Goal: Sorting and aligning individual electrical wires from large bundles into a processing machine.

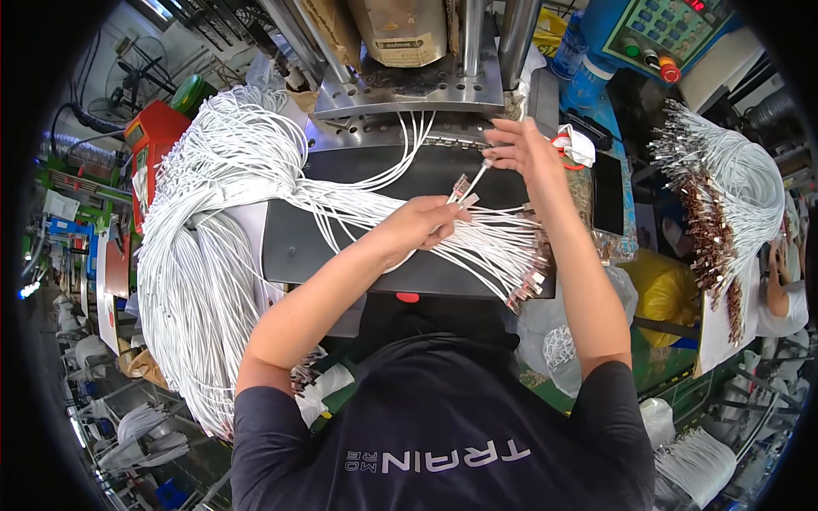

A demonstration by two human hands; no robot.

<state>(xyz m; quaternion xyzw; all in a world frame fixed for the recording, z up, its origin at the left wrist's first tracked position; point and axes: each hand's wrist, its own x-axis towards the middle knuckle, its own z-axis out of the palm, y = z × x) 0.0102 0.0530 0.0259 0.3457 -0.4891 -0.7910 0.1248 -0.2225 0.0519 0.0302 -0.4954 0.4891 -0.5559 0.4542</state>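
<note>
White cables (477, 243), two hands' grip

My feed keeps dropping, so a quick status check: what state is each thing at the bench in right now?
left hand: pinching metal-tipped cable ends
right hand: raised, pinching one cable end
white cable bundle: draped over the black work surface
finished cables: hanging at right
press machine: cables laid in its fixture

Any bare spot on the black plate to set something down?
Bare: the black plate's near-left corner, below the white cables, and its near edge under the left hand. Crowded: the connector ends at right and the top by the right hand.
</note>
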